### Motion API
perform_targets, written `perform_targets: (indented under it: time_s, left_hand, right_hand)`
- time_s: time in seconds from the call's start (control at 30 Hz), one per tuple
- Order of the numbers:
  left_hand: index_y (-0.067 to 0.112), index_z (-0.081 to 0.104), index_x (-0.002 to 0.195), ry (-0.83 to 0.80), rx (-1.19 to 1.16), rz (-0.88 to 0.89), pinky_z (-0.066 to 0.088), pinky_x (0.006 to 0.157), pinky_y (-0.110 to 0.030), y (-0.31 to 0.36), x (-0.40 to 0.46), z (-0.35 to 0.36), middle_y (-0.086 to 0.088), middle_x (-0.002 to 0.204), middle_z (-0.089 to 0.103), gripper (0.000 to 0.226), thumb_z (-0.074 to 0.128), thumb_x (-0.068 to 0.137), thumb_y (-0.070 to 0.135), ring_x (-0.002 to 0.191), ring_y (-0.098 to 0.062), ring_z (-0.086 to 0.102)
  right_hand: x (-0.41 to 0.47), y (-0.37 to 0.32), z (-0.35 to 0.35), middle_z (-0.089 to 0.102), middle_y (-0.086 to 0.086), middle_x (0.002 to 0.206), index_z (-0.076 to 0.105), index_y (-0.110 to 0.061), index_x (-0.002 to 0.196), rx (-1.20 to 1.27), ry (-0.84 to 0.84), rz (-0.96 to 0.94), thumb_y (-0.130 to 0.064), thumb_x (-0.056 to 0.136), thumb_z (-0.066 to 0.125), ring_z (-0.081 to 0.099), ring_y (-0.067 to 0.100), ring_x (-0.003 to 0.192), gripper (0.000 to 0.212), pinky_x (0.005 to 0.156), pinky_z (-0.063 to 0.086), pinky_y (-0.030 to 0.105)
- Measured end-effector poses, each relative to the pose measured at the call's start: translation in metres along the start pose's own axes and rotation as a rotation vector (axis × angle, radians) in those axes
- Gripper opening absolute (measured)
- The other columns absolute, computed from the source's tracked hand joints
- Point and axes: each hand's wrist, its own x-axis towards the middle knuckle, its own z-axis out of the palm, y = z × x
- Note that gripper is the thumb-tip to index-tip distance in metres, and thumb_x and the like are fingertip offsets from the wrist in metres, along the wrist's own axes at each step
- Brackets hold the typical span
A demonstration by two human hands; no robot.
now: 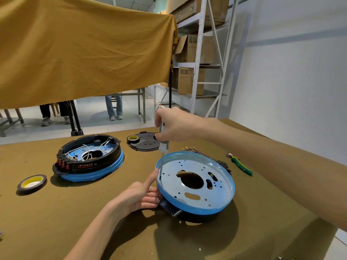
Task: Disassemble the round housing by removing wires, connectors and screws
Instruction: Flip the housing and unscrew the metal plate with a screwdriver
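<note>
Two round housings stand on the table (112, 212), which is covered with an olive-brown cloth. The near round housing (197, 186) lies close to the right edge, a little tilted, with a blue rim and a pale metal plate with many holes on top. The right hand (174, 124) is closed around the pale handle of one screwdriver (163, 147) and holds it almost upright; its tip stands on the plate near the left rim. The left hand (139, 196) holds this housing at its left side, fingers curled under the rim, with the thumb stretched up beside the screwdriver shaft.

The second housing (88, 159) stands toward the left part of the table, open side up, with white wires (88, 154) inside and a row of red connectors (62, 164) at its left wall.

Two rolls of tape are there: one tape roll (32, 183) near the left edge, another roll (133, 138) at the far side, resting on a black round cover (145, 142). One bundle of thin wires with yellow ends (189, 148) lies just behind the near housing. One pair of pliers with green handles (240, 164) lies near the right edge.
</note>
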Motion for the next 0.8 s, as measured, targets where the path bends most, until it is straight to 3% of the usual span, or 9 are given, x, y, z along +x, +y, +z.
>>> perform_targets:
  time_s: [0.1, 0.2, 0.27, 0.37, 0.47, 0.57, 0.67, 0.73, 0.8]
  left_hand:
    - [0.001, 0.072, 0.107, 0.003, 0.006, 0.002, 0.060, 0.059, -0.027, -0.001, 0.001, 0.000, -0.013, 0.086, 0.080, 0.103, 0.063, 0.054, 0.088, 0.071, -0.019, 0.077]
    - [0.001, 0.073, 0.107, -0.004, 0.016, 0.013, 0.061, 0.061, -0.027, -0.003, 0.003, -0.001, -0.014, 0.090, 0.080, 0.104, 0.063, 0.053, 0.090, 0.075, -0.020, 0.078]
    - [0.001, 0.074, 0.105, -0.005, 0.021, 0.016, 0.062, 0.062, -0.028, -0.003, 0.004, -0.002, -0.015, 0.092, 0.080, 0.104, 0.063, 0.052, 0.091, 0.076, -0.022, 0.078]
    - [0.001, 0.074, 0.103, -0.018, 0.025, 0.020, 0.061, 0.061, -0.027, -0.004, 0.005, -0.004, -0.016, 0.092, 0.080, 0.108, 0.066, 0.048, 0.093, 0.076, -0.022, 0.078]
    - [0.001, 0.074, 0.102, -0.031, 0.029, 0.025, 0.060, 0.058, -0.026, -0.004, 0.006, -0.005, -0.016, 0.091, 0.080, 0.114, 0.069, 0.040, 0.096, 0.072, -0.020, 0.077]
    - [0.001, 0.073, 0.104, -0.034, 0.039, 0.027, 0.060, 0.058, -0.025, -0.004, 0.004, -0.004, -0.013, 0.087, 0.080, 0.109, 0.065, 0.048, 0.094, 0.069, -0.019, 0.077]
    - [0.002, 0.072, 0.103, -0.032, 0.047, 0.022, 0.060, 0.058, -0.025, -0.003, 0.003, -0.003, -0.011, 0.084, 0.080, 0.103, 0.062, 0.053, 0.091, 0.068, -0.018, 0.077]
    - [0.003, 0.072, 0.100, -0.039, 0.051, 0.029, 0.060, 0.059, -0.025, -0.002, 0.001, -0.003, -0.010, 0.083, 0.079, 0.098, 0.061, 0.057, 0.091, 0.067, -0.017, 0.076]
    - [0.003, 0.072, 0.097, -0.045, 0.048, 0.030, 0.059, 0.058, -0.025, -0.001, -0.001, -0.002, -0.009, 0.080, 0.078, 0.096, 0.061, 0.058, 0.090, 0.065, -0.016, 0.075]
  right_hand:
    - [-0.003, -0.006, -0.006, 0.059, -0.006, 0.096, 0.052, -0.019, 0.122, 0.098, -0.096, -0.014, -0.026, 0.088, 0.073, 0.059, 0.009, 0.086, 0.040, 0.059, 0.045, 0.025]
    - [-0.005, -0.009, 0.000, 0.058, -0.001, 0.088, 0.048, -0.016, 0.112, -0.169, 0.041, -0.011, -0.052, 0.094, 0.062, 0.057, 0.015, 0.078, 0.043, 0.055, 0.041, 0.031]
    - [-0.003, -0.008, 0.005, 0.059, 0.003, 0.084, 0.052, -0.011, 0.105, -0.336, 0.129, -0.001, -0.058, 0.097, 0.056, 0.058, 0.021, 0.074, 0.048, 0.052, 0.040, 0.033]
    - [0.000, -0.005, 0.003, 0.067, 0.007, 0.094, 0.057, -0.011, 0.111, -0.142, 0.032, 0.002, -0.045, 0.093, 0.068, 0.064, 0.024, 0.083, 0.039, 0.068, 0.057, 0.041]
    - [-0.003, -0.006, -0.005, 0.058, -0.003, 0.097, 0.050, -0.018, 0.121, 0.035, -0.066, -0.009, -0.027, 0.084, 0.078, 0.059, 0.015, 0.086, 0.048, 0.064, 0.052, 0.032]
    - [-0.005, -0.007, 0.000, 0.054, -0.004, 0.093, 0.050, -0.018, 0.119, -0.023, -0.017, -0.015, -0.038, 0.086, 0.075, 0.054, 0.010, 0.080, 0.046, 0.058, 0.042, 0.028]
    - [-0.007, -0.008, 0.009, 0.057, 0.003, 0.085, 0.053, -0.014, 0.104, -0.274, 0.144, 0.023, -0.058, 0.094, 0.060, 0.053, 0.015, 0.070, 0.045, 0.053, 0.041, 0.033]
    - [-0.007, -0.009, 0.010, 0.062, 0.006, 0.087, 0.057, -0.011, 0.104, -0.258, 0.155, 0.009, -0.050, 0.096, 0.063, 0.058, 0.019, 0.073, 0.040, 0.056, 0.049, 0.036]
    - [-0.009, -0.009, 0.005, 0.063, 0.004, 0.093, 0.057, -0.013, 0.112, -0.095, 0.081, -0.004, -0.037, 0.093, 0.070, 0.061, 0.017, 0.081, 0.033, 0.059, 0.051, 0.031]
